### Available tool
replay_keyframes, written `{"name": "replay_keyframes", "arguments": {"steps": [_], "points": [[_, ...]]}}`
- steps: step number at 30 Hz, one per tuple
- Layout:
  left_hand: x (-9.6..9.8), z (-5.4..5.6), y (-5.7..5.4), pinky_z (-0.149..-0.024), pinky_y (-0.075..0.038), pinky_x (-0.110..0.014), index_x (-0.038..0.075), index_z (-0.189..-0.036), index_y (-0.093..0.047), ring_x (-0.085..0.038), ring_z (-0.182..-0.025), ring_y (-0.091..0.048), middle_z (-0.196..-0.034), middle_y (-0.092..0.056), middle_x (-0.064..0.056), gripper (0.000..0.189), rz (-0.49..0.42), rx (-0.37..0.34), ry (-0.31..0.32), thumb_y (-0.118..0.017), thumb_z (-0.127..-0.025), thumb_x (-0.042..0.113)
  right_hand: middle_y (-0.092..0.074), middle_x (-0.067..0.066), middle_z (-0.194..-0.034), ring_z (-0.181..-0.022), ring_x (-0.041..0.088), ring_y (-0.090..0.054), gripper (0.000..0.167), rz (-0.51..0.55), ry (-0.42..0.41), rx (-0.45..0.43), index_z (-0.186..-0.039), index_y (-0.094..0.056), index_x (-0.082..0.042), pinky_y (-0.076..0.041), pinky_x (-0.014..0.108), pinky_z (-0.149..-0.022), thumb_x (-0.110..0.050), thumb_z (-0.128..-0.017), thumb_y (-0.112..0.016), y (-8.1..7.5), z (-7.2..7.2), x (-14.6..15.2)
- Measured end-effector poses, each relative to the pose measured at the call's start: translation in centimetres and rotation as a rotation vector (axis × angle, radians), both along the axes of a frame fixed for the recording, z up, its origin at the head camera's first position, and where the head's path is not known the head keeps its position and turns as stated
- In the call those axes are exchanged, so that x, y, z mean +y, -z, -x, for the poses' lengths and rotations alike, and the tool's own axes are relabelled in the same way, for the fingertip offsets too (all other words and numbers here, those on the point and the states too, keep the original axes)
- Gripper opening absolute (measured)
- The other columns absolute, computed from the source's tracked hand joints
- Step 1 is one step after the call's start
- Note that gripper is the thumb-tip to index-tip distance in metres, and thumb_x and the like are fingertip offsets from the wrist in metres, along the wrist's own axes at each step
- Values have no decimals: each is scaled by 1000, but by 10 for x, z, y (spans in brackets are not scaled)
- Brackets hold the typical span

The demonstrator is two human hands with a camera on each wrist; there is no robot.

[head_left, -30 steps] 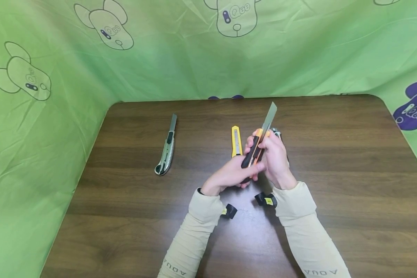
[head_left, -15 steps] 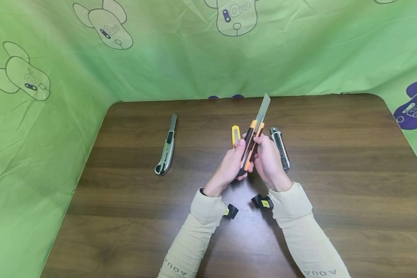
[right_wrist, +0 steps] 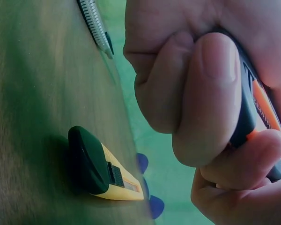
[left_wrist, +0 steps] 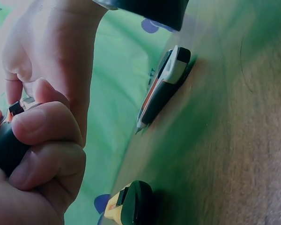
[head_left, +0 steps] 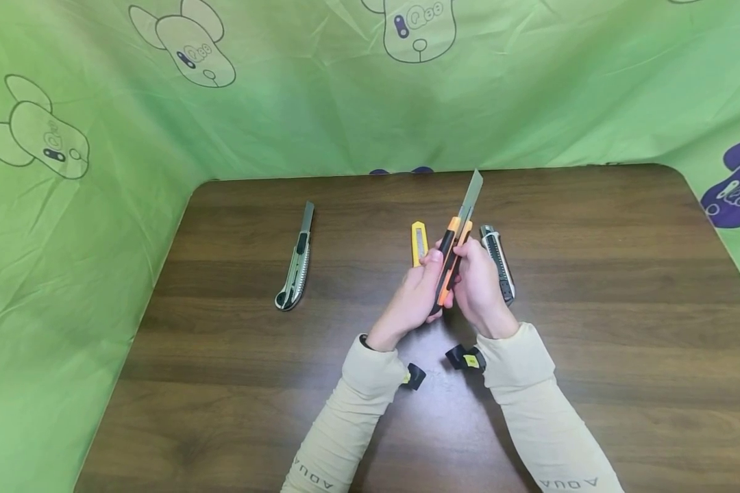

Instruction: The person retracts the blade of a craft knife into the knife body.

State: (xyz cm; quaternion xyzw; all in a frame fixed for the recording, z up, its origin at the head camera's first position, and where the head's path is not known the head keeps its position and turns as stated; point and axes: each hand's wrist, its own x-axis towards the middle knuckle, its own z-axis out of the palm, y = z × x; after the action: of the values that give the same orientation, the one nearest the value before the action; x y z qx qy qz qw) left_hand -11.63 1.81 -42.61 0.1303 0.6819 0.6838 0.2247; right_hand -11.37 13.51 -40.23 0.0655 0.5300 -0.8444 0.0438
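Note:
In the head view an orange-and-black utility knife [head_left: 449, 255] is held up above the table, its long blade [head_left: 471, 195] out and pointing away, tilted a little right. My left hand [head_left: 412, 291] grips the handle from the left, its thumb along the side. From the right my right hand [head_left: 479, 286] holds the same handle, thumb laid against its upper part. Curled fingers cover much of the handle in both wrist views. Behind the hands lies a yellow utility knife [head_left: 418, 243], partly hidden; its dark rear end [right_wrist: 86, 159] shows in the right wrist view.
A silver-green utility knife [head_left: 295, 270] with its blade out lies on the left of the brown wooden table [head_left: 222, 383]. Just right of my right hand lies a grey-and-black utility knife [head_left: 498, 263]. A green printed cloth [head_left: 321, 103] hangs around the back and left.
The orange-and-black knife first shifted left and away, then slightly back right. My left thumb moved up the handle, and my right hand shifted left, uncovering the grey-and-black knife.

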Motion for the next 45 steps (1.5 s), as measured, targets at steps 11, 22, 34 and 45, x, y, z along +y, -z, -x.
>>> {"name": "replay_keyframes", "arguments": {"steps": [11,22,34,45], "points": [[-1,-1,-2,-34,-33,-25,-2,-94,-59,-14,-37,-38,-60,-51,-5,66,34,32,3,-26,-102,54,-68,-2,-76,-78,12,-64,30,6,30,29,-92,-52,-8,-49,23,-74,-3,-91,-22,1,-1,-2],[-2,0,3,-33,-31,-25,-1,-93,-60,-12,-36,-38,-58,-51,-3,67,23,29,-7,-28,-101,57,-68,-1,-77,-79,12,-64,29,7,46,55,-95,-50,-6,-49,22,-73,1,-87,-23,2,-2,-4],[-4,1,-1,-35,-31,-25,0,-86,-57,-12,-37,-37,-58,-50,-2,65,9,5,-4,-27,-101,56,-67,-1,-80,-80,12,-63,28,-17,72,81,-98,-49,-4,-49,21,-74,5,-82,-28,4,-1,-8],[-4,0,-3,-34,-31,-24,1,-82,-56,-11,-36,-38,-57,-50,-3,66,-7,-23,-30,-27,-101,57,-64,-2,-85,-83,13,-59,31,-51,59,79,-103,-48,-5,-47,20,-71,5,-81,-30,3,-1,-9]]}}
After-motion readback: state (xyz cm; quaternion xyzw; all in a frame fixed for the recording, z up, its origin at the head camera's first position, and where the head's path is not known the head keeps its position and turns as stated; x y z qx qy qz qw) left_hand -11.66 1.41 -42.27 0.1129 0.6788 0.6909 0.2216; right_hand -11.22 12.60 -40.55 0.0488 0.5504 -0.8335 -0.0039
